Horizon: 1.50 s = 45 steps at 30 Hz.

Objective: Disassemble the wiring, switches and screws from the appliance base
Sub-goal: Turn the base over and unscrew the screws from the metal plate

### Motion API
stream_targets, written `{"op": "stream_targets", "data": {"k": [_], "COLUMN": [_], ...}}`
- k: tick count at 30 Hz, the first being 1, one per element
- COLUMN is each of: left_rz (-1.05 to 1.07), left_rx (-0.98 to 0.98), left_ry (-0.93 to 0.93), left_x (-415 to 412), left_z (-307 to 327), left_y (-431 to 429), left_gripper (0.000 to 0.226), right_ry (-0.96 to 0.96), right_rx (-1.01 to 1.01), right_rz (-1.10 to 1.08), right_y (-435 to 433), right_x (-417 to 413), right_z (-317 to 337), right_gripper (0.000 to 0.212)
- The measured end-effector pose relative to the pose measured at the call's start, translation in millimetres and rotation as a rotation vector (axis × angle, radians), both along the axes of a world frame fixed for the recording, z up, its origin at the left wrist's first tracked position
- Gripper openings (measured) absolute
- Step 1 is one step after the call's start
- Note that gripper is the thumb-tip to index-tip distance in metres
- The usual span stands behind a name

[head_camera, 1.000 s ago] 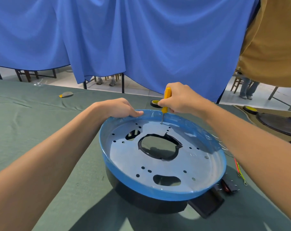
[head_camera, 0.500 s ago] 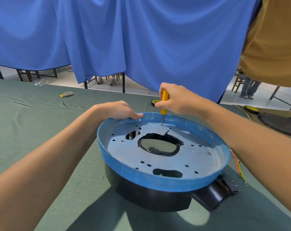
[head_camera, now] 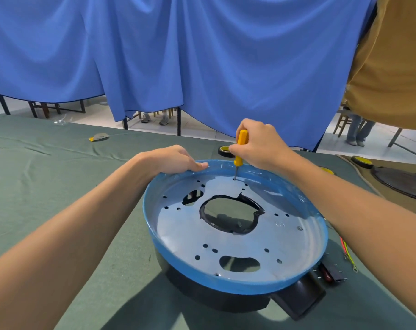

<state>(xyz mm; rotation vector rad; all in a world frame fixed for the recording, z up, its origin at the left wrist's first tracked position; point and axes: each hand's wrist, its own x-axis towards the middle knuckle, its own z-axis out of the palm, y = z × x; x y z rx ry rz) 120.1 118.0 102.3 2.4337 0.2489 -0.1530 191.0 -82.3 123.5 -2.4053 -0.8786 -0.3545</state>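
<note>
Appliance base [head_camera: 226, 281], blue-rimmed with a perforated metal plate, sits on the green table [head_camera: 47, 186] at lower centre of the frame. The left hand [head_camera: 176, 160] grips its far rim. The right hand [head_camera: 259, 146] grasps a yellow screwdriver [head_camera: 240, 148] (upright, tip at a hole near the far rim). A black switch [head_camera: 332, 275] and coloured wires [head_camera: 345, 246] lie at lower right.

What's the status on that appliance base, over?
Left hand grips appliance base rim. Right hand holds yellow screwdriver, tip down at its far side. Loose wires, switch beside base, not in the way.
</note>
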Motion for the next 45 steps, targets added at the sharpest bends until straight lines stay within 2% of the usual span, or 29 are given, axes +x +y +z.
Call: {"op": "stream_targets", "data": {"k": [4, 10, 14, 17, 19, 23, 25, 27, 28, 31, 34, 39, 45], "left_rz": [0.025, 0.062, 0.168, 0.195, 0.196, 0.202, 0.219, 0.233, 0.242, 0.261, 0.267, 0.288, 0.303], "left_rx": [-0.039, -0.094, -0.136, -0.167, -0.16, -0.139, -0.14, -0.15, -0.154, -0.147, -0.159, -0.154, -0.175], "left_ry": [-0.028, -0.012, -0.066, -0.097, -0.1, -0.077, -0.065, -0.05, -0.045, -0.039, -0.032, -0.036, -0.023], "left_x": [-1.3, -3.7, -6.9, -13.7, -19.6, -25.4, -25.3, -25.0, -25.3, -25.2, -24.6, -25.1, -25.2], "left_z": [-0.2, -15.0, -24.4, -26.8, -24.6, -20.1, -21.7, -24.9, -26.7, -30.3, -31.2, -30.5, -34.3], "left_y": [4.3, 21.6, 43.9, 64.8, 75.5, 83.2, 82.9, 82.1, 81.7, 80.2, 78.0, 76.6, 73.2], "left_gripper": [0.041, 0.037, 0.038, 0.04, 0.039, 0.036, 0.035, 0.035, 0.035, 0.036, 0.036, 0.035, 0.036], "right_ry": [-0.072, -0.197, -0.103, 0.127, 0.248, 0.433, 0.494, 0.531, 0.554, 0.583, 0.54, 0.594, 0.684], "right_rx": [0.142, 0.452, 0.53, 0.582, 0.431, -0.156, -0.41, -0.531, -0.532, -0.481, -0.488, -0.432, -0.402], "right_rz": [-0.009, -0.136, -0.247, -0.278, -0.21, -0.05, -0.01, 0.026, 0.044, 0.062, 0.047, 0.037, -0.017], "right_y": [3.0, -6.8, -26.0, -38.9, -44.8, -50.3, -48.1, -43.1, -40.7, -33.2, -28.3, -26.7, -29.0], "right_x": [-8.9, -9.3, 2.5, 13.3, 17.5, 10.0, 1.1, -7.4, -11.2, -19.0, -23.0, -23.3, -22.2], "right_z": [11.0, 44.8, 46.2, 38.8, 27.8, -6.5, -23.2, -36.3, -41.9, -55.3, -63.1, -65.2, -66.3], "right_gripper": [0.018, 0.019, 0.022, 0.012, 0.015, 0.025, 0.017, 0.007, 0.005, 0.019, 0.022, 0.034, 0.022]}}
